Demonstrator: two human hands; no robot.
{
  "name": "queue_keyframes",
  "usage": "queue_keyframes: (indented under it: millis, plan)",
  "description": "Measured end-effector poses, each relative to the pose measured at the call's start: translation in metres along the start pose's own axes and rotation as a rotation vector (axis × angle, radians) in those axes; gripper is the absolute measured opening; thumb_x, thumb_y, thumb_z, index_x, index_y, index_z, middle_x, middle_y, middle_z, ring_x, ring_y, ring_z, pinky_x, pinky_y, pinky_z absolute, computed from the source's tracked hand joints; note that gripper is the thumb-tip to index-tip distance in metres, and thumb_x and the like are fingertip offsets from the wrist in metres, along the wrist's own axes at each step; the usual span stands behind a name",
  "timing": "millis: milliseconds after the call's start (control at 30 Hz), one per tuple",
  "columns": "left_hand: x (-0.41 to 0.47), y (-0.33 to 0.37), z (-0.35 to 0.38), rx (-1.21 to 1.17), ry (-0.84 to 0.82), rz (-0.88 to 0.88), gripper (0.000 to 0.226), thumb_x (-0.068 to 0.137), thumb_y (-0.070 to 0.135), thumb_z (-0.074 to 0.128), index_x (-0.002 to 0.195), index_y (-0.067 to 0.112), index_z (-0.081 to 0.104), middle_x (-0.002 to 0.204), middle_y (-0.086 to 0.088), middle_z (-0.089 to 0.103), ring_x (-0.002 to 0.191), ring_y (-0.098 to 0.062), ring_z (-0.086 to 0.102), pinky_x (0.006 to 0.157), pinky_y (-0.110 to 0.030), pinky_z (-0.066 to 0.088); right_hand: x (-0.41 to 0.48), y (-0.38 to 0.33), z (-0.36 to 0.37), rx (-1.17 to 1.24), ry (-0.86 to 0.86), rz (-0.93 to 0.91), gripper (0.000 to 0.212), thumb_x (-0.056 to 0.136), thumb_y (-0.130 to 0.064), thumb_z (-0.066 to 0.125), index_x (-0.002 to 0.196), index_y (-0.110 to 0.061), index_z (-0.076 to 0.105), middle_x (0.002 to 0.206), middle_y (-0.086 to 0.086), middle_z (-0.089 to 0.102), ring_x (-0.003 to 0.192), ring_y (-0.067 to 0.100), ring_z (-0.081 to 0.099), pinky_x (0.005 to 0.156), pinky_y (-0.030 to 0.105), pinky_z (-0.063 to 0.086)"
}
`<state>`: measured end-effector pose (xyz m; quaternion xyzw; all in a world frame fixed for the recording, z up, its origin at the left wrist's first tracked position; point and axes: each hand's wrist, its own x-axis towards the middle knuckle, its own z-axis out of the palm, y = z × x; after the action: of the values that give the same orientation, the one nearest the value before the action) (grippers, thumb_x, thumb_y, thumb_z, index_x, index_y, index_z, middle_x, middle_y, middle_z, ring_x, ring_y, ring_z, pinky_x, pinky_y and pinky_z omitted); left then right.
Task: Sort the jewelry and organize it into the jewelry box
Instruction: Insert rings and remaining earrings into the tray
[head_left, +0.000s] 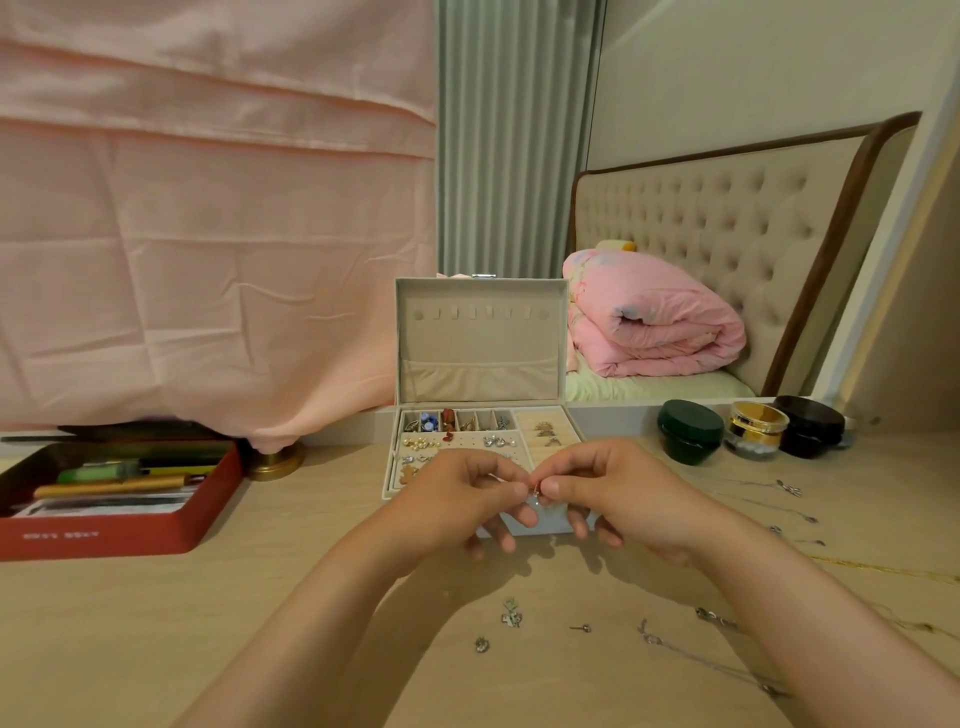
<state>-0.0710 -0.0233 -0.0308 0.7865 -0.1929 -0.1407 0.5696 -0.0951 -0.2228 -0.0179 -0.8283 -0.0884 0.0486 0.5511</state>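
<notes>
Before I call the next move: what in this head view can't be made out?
1. Head view: the small silver piece, pinched between the left hand and the right hand, is too small to tell its type.
2. Head view: the front compartments of the jewelry box are hidden behind both hands.
3. Head view: the gold chain is cut off by the right edge.
4. Head view: the loose silver pieces nearest the camera are too small to identify.

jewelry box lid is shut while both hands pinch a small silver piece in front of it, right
No: the head view shows the jewelry box lid open and upright. The left hand and right hand do pinch a small silver piece in front of it.
</notes>
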Motion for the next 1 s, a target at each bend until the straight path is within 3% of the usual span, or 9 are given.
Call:
queue_keyframes:
  millis: [200,400,567,633,733,800,867,1000]
  plan:
    - [0.001,-0.001,-0.001,0.002,0.075,0.044,0.01,0.096,0.017,0.064,0.096,0.008,0.069,0.085,-0.006,0.076,0.063,-0.019,0.067,0.047,-0.024,0.044,0.002,-0.003,0.009,0.059,0.112,-0.045,0.008,0.09,-0.009,0.073,0.095,-0.012,0.078,0.085,0.015,0.075,0.051,0.014,0.057,0.038,0.023,0.037]
    - [0.004,0.0,-0.011,0.041,0.213,0.171,0.009,0.094,0.017,0.067,0.089,0.011,0.071,0.076,-0.003,0.075,0.06,-0.015,0.066,0.048,-0.027,0.046,0.008,-0.014,0.02,0.097,0.23,-0.072,0.009,0.082,-0.015,0.082,0.09,-0.017,0.081,0.074,0.003,0.076,0.053,0.015,0.059,0.041,0.026,0.041]
    - [0.009,-0.008,-0.025,0.247,0.374,0.292,0.009,0.09,0.025,0.068,0.083,0.027,0.073,0.076,0.007,0.072,0.072,-0.01,0.065,0.071,-0.032,0.052,0.028,-0.024,0.03,0.077,0.268,-0.1,0.007,0.084,-0.011,0.08,0.09,-0.014,0.08,0.076,0.005,0.076,0.05,0.011,0.058,0.039,0.024,0.039]
    - [0.012,-0.014,-0.039,0.5,0.442,0.336,0.011,0.094,0.03,0.062,0.097,0.032,0.073,0.092,0.014,0.071,0.091,-0.005,0.061,0.083,-0.027,0.047,0.044,-0.029,0.032,-0.021,0.286,-0.14,0.006,0.086,-0.011,0.079,0.09,-0.014,0.079,0.072,0.0,0.074,0.045,0.007,0.057,0.044,0.021,0.043]
    - [0.014,-0.03,-0.063,0.87,0.482,0.288,0.029,0.098,0.039,0.053,0.122,0.033,0.067,0.123,0.014,0.061,0.117,-0.012,0.044,0.1,-0.031,0.037,0.073,-0.034,0.032,-0.338,0.321,-0.224,0.009,0.089,-0.016,0.076,0.096,-0.02,0.08,0.083,-0.01,0.074,0.052,-0.008,0.059,0.062,0.016,0.047]
    - [0.014,-0.039,-0.071,0.924,0.454,0.219,0.037,0.099,0.046,0.047,0.13,0.035,0.063,0.135,0.013,0.056,0.125,-0.014,0.037,0.106,-0.036,0.033,0.091,-0.036,0.034,-0.548,0.289,-0.265,0.013,0.09,-0.02,0.073,0.101,-0.023,0.08,0.092,-0.011,0.075,0.074,-0.007,0.064,0.078,0.023,0.052]
    - [0.016,-0.044,-0.071,0.922,0.4,0.171,0.047,0.097,0.053,0.039,0.138,0.037,0.056,0.144,0.011,0.049,0.13,-0.015,0.031,0.111,-0.037,0.029,0.105,-0.035,0.036,-0.723,0.235,-0.28,0.015,0.092,-0.023,0.07,0.103,-0.025,0.079,0.099,-0.01,0.075,0.091,0.005,0.067,0.086,0.031,0.054]
    - [0.02,-0.044,-0.063,0.942,0.358,0.149,0.05,0.098,0.055,0.037,0.146,0.043,0.044,0.152,0.01,0.037,0.138,-0.015,0.02,0.114,-0.035,0.018,0.122,-0.03,0.039,-0.944,0.135,-0.284,0.018,0.093,-0.024,0.065,0.105,-0.027,0.078,0.103,-0.01,0.075,0.095,0.012,0.067,0.079,0.028,0.051]
